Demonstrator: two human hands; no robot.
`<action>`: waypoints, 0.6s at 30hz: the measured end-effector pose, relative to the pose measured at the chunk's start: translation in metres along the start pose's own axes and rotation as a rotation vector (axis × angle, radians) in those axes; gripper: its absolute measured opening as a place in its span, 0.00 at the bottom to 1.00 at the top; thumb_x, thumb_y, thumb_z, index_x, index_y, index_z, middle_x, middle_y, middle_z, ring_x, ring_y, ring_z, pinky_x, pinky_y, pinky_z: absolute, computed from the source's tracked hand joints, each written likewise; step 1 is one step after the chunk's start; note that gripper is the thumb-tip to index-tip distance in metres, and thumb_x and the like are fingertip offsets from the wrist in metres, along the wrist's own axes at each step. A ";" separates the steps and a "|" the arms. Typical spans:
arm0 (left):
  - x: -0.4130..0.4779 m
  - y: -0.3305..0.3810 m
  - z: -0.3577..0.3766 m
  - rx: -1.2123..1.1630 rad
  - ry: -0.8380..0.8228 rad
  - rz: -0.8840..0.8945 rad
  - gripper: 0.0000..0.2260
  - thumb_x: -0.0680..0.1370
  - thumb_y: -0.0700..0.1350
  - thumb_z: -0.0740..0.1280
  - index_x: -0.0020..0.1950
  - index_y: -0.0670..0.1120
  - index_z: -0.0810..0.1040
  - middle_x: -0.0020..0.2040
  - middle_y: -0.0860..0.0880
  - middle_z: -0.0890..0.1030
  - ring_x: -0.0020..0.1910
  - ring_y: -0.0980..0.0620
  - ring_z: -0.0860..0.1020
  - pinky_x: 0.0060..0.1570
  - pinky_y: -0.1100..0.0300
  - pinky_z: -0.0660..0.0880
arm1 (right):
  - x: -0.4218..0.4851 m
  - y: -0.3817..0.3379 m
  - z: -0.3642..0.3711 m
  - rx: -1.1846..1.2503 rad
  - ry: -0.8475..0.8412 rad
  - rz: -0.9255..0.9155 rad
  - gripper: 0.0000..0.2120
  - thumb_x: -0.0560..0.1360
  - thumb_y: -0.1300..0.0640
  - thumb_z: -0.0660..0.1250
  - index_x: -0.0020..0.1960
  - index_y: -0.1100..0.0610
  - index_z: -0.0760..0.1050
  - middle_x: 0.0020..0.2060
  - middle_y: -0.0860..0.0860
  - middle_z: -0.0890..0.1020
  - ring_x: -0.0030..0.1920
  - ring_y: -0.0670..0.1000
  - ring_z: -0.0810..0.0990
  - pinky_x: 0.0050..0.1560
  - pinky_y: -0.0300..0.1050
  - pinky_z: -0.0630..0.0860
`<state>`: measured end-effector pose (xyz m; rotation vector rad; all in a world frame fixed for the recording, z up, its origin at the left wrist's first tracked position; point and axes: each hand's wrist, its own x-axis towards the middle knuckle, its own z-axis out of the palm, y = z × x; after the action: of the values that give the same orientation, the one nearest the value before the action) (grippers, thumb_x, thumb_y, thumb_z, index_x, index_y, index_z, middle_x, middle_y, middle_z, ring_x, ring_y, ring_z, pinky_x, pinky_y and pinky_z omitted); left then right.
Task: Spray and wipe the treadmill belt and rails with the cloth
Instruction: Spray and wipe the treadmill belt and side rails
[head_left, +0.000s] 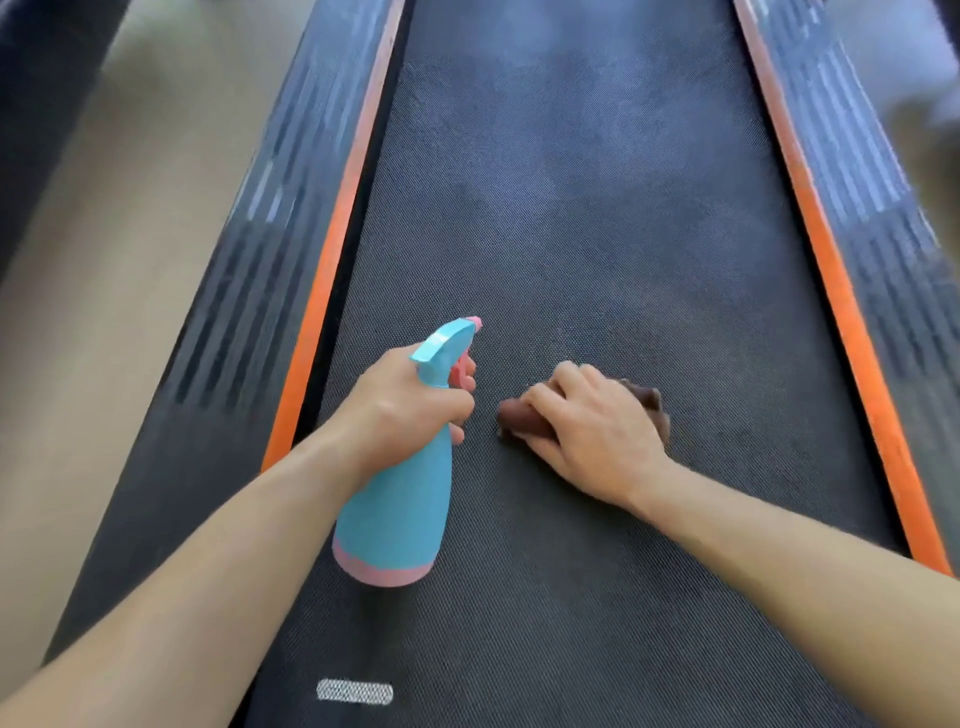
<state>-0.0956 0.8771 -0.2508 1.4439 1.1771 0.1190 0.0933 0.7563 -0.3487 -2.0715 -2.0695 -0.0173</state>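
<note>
One brown cloth (519, 422) lies bunched on the dark, textured treadmill belt (571, 208), a little to the right of the belt's centre line and in its near half. The person's right hand (592, 431) covers most of it, fingers curled over the fabric and holding it down against the belt. Only two ends of the cloth show, one on either side of the hand.

Just to the left, over the belt's left half, the left hand (405, 410) holds one blue spray bottle (400, 509) with a pink base band. The fingers are wrapped round its neck and one rests on the pink trigger (461, 370). The bottle is tilted, its nozzle pointing up the belt and away from the camera. Whether its base touches the belt cannot be told. The two hands are near each other but apart. Both bare forearms reach in from the near end of the belt.

Two orange strips, left (337, 223) and right (831, 234), run along the belt's long edges. Outside them lie two dark ribbed side rails, left (249, 249) and right (872, 208), blurred in the view. One small white mesh-patterned patch (355, 692) marks the belt at its near end, left of centre. Beige floor (119, 208) shows beyond the rail on the belt's left side.
</note>
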 end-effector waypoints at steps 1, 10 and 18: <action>0.000 0.000 0.001 0.006 0.005 -0.004 0.12 0.73 0.36 0.69 0.52 0.49 0.84 0.53 0.49 0.87 0.37 0.48 0.86 0.38 0.61 0.80 | 0.002 0.006 0.000 -0.013 -0.023 -0.027 0.20 0.78 0.37 0.58 0.55 0.52 0.75 0.47 0.55 0.75 0.45 0.59 0.75 0.42 0.56 0.78; -0.002 0.003 0.003 0.023 -0.001 0.033 0.14 0.71 0.36 0.70 0.55 0.47 0.84 0.53 0.47 0.86 0.39 0.51 0.84 0.48 0.50 0.86 | 0.091 0.042 0.001 -0.069 0.080 0.473 0.20 0.79 0.39 0.62 0.61 0.53 0.74 0.54 0.57 0.75 0.55 0.62 0.75 0.48 0.55 0.75; 0.002 0.005 0.012 0.077 -0.039 0.027 0.16 0.71 0.35 0.69 0.57 0.46 0.84 0.52 0.45 0.86 0.37 0.52 0.82 0.45 0.54 0.86 | 0.012 0.029 -0.002 -0.068 0.033 0.009 0.19 0.78 0.37 0.61 0.55 0.52 0.76 0.48 0.54 0.75 0.46 0.58 0.76 0.41 0.54 0.78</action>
<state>-0.0837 0.8715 -0.2513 1.5235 1.1407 0.0647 0.1226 0.7681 -0.3485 -2.1051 -2.0676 -0.1212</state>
